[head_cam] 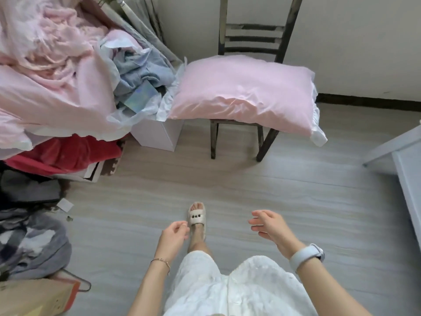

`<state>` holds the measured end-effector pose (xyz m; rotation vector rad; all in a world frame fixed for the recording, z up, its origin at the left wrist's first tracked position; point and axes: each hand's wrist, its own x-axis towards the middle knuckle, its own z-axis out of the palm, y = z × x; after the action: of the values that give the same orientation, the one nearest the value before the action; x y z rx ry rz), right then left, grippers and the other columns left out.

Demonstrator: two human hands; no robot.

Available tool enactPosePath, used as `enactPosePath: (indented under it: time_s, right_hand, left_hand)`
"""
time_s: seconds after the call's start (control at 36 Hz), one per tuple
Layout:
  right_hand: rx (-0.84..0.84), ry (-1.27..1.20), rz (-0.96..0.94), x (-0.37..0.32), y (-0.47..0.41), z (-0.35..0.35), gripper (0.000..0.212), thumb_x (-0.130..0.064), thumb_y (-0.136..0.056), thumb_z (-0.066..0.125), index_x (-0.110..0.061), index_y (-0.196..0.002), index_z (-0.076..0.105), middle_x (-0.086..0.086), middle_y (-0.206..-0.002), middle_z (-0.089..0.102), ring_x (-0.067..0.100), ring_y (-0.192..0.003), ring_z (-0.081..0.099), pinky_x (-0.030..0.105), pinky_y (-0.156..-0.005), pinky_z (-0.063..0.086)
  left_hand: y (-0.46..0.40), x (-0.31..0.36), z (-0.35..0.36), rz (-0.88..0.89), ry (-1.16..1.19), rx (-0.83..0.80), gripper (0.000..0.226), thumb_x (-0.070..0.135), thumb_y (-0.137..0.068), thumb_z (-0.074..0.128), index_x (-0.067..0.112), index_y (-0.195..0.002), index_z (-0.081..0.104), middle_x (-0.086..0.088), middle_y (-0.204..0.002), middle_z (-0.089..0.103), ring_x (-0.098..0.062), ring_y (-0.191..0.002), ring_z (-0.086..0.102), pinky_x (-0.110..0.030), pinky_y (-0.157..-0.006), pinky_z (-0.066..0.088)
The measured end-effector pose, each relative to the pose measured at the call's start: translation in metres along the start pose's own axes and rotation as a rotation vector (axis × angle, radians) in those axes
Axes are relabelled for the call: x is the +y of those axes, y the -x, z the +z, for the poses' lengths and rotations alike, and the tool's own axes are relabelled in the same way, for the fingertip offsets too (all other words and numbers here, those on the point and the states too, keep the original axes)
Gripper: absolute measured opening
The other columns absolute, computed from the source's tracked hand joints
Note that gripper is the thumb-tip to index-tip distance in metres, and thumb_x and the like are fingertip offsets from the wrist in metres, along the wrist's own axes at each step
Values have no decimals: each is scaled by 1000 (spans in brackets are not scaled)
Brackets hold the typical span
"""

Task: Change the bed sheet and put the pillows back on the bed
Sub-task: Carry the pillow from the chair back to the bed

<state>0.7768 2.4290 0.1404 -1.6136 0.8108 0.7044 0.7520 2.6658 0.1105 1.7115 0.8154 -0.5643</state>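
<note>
Nearest the camera: white textured shorts (239, 290) at bottom centre, both forearms reaching forward over them. Left hand (174, 233) held above the floor with fingers loosely curled toward the thumb, nothing visible between them; thin bracelet (160, 262) on that wrist. Right hand (267, 224) held out with fingers relaxed and slightly spread, holding nothing; pale wristband (306, 256) on that wrist. One foot in a light slipper (197, 216) is planted on the grey wood-pattern floor (296, 190), between the two hands in the view. Lower left: cardboard box (32, 297) with a wire hanger (77, 280) against it, and a grey patterned blanket (34, 242) heaped just beyond. Right edge: corner of a white piece of furniture (401, 160), type not determinable. Middle distance, left: red fabric (63, 153) under a large pile of pink bedding (50, 76), with blue-grey clothes (139, 69) and white plastic wrap on top of a white box (157, 135). Task item: pink pillow (243, 92) lies flat on the seat of a dark wooden chair (250, 37), overhanging the seat on both sides, well apart from both hands. Chair back stands against the white wall (353, 42). No bed identifiable in view.
</note>
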Motion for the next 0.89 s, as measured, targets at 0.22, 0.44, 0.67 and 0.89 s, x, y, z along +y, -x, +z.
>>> enactPosePath:
  time_s: [0.22, 0.44, 0.67, 0.89]
  right_hand:
    - [101, -184, 70, -108, -62, 19, 13, -14, -96, 44, -9, -100, 56, 5, -73, 57, 15, -61, 48, 20, -53, 33]
    - [187, -273, 8, -201, -127, 2, 15, -15, -98, 42, -14, -92, 57, 6, -81, 62, 15, -64, 54, 14, -50, 42]
    - [138, -172, 89, -271, -246, -53, 13, -16, -98, 43, -12, -96, 56, 5, -80, 62, 12, -64, 54, 13, -52, 42]
    - [67, 188, -18, -409, -392, -108, 22, -19, -94, 43, -9, -102, 61, 1, -80, 64, 20, -80, 59, 28, -72, 42]
  left_hand:
    - [-121, 132, -30, 72, -108, -62, 12, 9, -97, 45, 5, -100, 56, -12, -96, 61, -21, -81, 57, -15, -53, 42]
    - [-223, 266, 0, 162, -303, -155, 12, 20, -96, 47, 16, -94, 58, -5, -94, 66, -18, -80, 61, -27, -67, 42]
    - [-297, 344, 88, 84, -269, -182, 15, 19, -98, 44, 16, -109, 53, -4, -104, 61, -17, -84, 60, -29, -78, 43]
    - [-357, 394, 164, -334, 174, 81, 14, 18, -98, 41, 15, -111, 47, 2, -82, 47, -22, -88, 51, -34, -74, 44]
